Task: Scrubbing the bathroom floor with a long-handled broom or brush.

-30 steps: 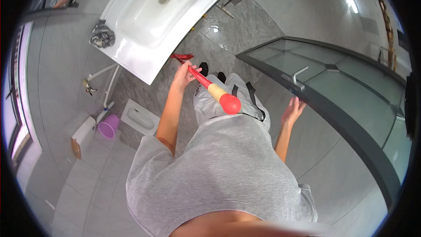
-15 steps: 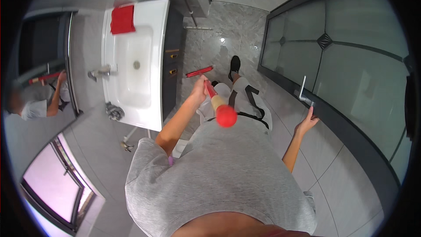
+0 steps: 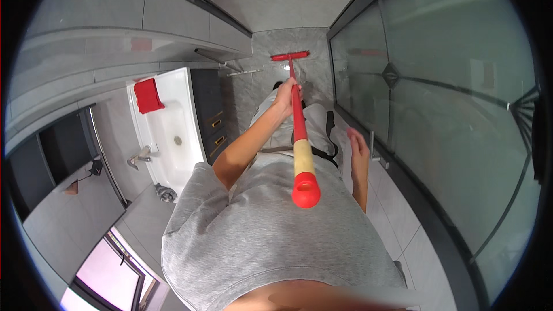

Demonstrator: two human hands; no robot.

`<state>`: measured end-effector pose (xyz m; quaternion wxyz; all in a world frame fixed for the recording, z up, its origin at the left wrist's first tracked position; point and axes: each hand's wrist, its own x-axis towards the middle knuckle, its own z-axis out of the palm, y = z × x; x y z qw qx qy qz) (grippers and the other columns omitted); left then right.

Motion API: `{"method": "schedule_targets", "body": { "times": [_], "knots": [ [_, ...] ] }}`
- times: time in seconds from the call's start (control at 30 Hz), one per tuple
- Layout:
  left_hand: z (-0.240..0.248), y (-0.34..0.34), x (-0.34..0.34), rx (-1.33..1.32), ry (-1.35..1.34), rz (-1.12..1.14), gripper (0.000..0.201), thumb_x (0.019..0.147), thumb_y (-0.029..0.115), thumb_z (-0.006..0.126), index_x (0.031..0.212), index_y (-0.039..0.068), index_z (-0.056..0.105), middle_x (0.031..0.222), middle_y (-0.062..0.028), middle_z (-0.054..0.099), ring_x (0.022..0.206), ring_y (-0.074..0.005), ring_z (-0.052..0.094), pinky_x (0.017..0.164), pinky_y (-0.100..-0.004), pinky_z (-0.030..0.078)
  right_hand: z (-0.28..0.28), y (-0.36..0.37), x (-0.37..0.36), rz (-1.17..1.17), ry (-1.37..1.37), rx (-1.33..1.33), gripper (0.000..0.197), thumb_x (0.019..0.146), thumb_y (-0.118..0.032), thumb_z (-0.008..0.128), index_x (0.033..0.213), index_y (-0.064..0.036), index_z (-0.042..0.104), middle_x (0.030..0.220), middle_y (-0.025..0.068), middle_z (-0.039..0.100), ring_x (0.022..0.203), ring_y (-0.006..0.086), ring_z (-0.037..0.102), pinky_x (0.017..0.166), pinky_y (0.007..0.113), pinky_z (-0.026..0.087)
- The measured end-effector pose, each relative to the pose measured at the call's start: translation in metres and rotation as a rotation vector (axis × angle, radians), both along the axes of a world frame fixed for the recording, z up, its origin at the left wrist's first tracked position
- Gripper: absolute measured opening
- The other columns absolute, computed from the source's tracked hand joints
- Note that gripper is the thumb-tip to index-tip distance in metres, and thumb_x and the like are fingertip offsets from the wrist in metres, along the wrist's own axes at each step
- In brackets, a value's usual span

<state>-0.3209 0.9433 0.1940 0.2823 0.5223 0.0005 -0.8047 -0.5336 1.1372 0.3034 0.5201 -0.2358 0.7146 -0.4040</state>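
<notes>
- Left hand (image 3: 286, 93) has a closed grip around the red pole of the squeegee (image 3: 296, 116), about midway up the shaft.
- Right hand (image 3: 357, 144) is empty, fingers loosely spread, hanging beside the hip close to the glass shower door (image 3: 438, 109); not touching the pole.
- Squeegee's long axis runs near straight away from the body: red end cap (image 3: 306, 190) with a yellow sleeve sits closest to the chest, red crossbar blade (image 3: 290, 56) is farthest, down at the grey marble floor (image 3: 259, 89).
- Blade lies ahead of and below the left grip, crosswise to the pole; cannot tell if it touches the floor.
- Left hand is the nearer one to the pole; right hand sits just to the right of the shaft's lower section, apart from it.
- White sink (image 3: 173, 132) with a red cloth (image 3: 148, 95) on its rim stands to the person's left, well apart from the blade.
</notes>
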Motion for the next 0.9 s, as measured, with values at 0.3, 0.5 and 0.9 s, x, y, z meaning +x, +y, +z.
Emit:
{"method": "schedule_targets", "body": {
  "times": [0.3, 0.5, 0.9],
  "knots": [
    [-0.011, -0.187, -0.046, -0.073, -0.072, 0.031, 0.010, 0.084, 0.020, 0.054, 0.083, 0.010, 0.054, 0.075, -0.0030, 0.057, 0.059, -0.0137, 0.051, 0.052, -0.0318, 0.042, 0.161, -0.317, 0.044, 0.438, -0.192, -0.821, 0.054, 0.100, -0.043, 0.033, 0.111, -0.0008, 0.065, 0.118, 0.0129, 0.064, 0.120, 0.0282, 0.054, 0.105, 0.041, 0.035],
    [-0.021, -0.302, -0.016, -0.231, 0.094, 0.109, 0.018, 0.086, 0.026, 0.055, 0.075, 0.014, 0.048, 0.066, 0.0033, 0.043, 0.059, -0.0117, 0.046, 0.054, -0.0312, 0.039, 0.185, -0.455, 0.084, 0.871, -0.302, -0.769, 0.061, 0.098, -0.043, 0.023, 0.069, -0.0048, 0.061, 0.074, 0.0081, 0.065, 0.084, 0.0295, 0.061, 0.090, 0.040, 0.043],
    [-0.010, -0.516, 0.017, -0.120, -0.032, 0.178, 0.013, 0.086, 0.022, 0.058, 0.088, 0.012, 0.050, 0.073, -0.0025, 0.056, 0.058, -0.0130, 0.052, 0.053, -0.0271, 0.045, 0.186, -0.679, 0.099, 0.921, -0.283, -0.742, 0.046, 0.093, -0.030, 0.032, 0.055, -0.0059, 0.041, 0.057, 0.0077, 0.045, 0.058, 0.0276, 0.044, 0.064, 0.037, 0.037]
  ]
}}
